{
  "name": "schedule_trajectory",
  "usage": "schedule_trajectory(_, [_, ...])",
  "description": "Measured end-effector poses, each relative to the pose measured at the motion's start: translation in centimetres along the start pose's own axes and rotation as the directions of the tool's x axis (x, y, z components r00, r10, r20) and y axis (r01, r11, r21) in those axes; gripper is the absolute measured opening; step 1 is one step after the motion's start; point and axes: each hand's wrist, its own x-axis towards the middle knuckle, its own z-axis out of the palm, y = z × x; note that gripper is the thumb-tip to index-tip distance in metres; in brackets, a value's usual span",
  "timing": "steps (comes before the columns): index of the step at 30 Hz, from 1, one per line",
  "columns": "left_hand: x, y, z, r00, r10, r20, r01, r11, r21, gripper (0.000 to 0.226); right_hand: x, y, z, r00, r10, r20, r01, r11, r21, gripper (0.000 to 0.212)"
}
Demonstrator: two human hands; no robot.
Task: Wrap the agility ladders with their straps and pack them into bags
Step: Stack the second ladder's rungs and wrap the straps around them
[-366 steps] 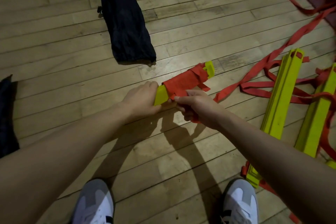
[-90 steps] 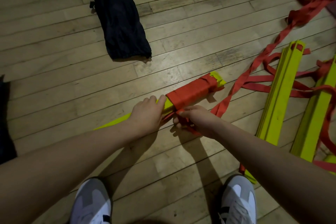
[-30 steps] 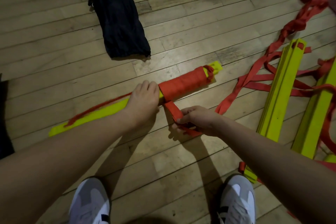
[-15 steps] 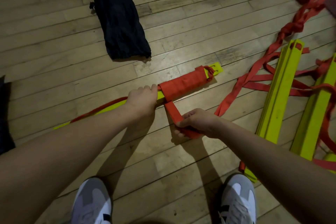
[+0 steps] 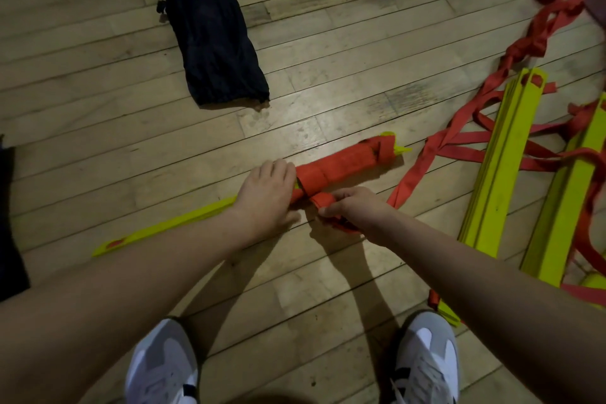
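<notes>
two hands wrap a red strap round a bundle of yellow ladder bars on a wood floor.

the pale wooden plank floor (image 5: 328, 10) has bare room at the top middle and at the left. the long dark cloth bag (image 5: 210, 26) lies flat at the top, well apart from the hands, its near edge just above the bundle. two more stacks of flat yellow plastic bars (image 5: 498, 174) lie at the right edge in a tangle of loose red straps (image 5: 541, 39). the half-wrapped yellow bar bundle (image 5: 341, 164) lies slanted in the middle. the left hand (image 5: 265, 197) grips it from above. the right hand (image 5: 354, 210) pinches the flat red strap (image 5: 323, 198) just beside the bundle. two white and grey shoes (image 5: 164, 367) stand at the bottom edge.
</notes>
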Motion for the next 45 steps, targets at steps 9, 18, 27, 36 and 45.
schedule_trajectory(9, [-2.0,0.8,-0.6,0.973,-0.087,0.214,0.138,0.962,-0.236,0.064,-0.9,1.3,0.8,1.000,0.020,0.001,-0.020,0.997,0.079,0.020])
schedule_trajectory(18, [-0.9,0.5,-2.0,0.949,-0.186,0.255,0.248,0.939,-0.239,0.052,-1.2,1.7,1.9,0.994,-0.041,-0.097,0.036,0.998,-0.049,0.024])
schedule_trajectory(27, [0.2,0.3,-4.0,0.967,-0.168,0.192,0.205,0.960,-0.192,0.072,-0.9,-0.1,1.6,0.982,-0.124,-0.143,0.137,0.987,0.086,0.032])
schedule_trajectory(36, [-1.4,-0.6,-3.4,0.961,-0.177,0.212,0.249,0.889,-0.385,0.069,0.0,-0.9,3.1,0.941,-0.153,-0.303,0.193,0.975,0.108,0.033])
schedule_trajectory(45, [-1.3,-2.2,-3.9,0.912,-0.171,0.372,0.395,0.604,-0.692,0.050,-1.3,-1.7,2.6,0.970,-0.186,-0.157,0.205,0.972,0.113,0.020])
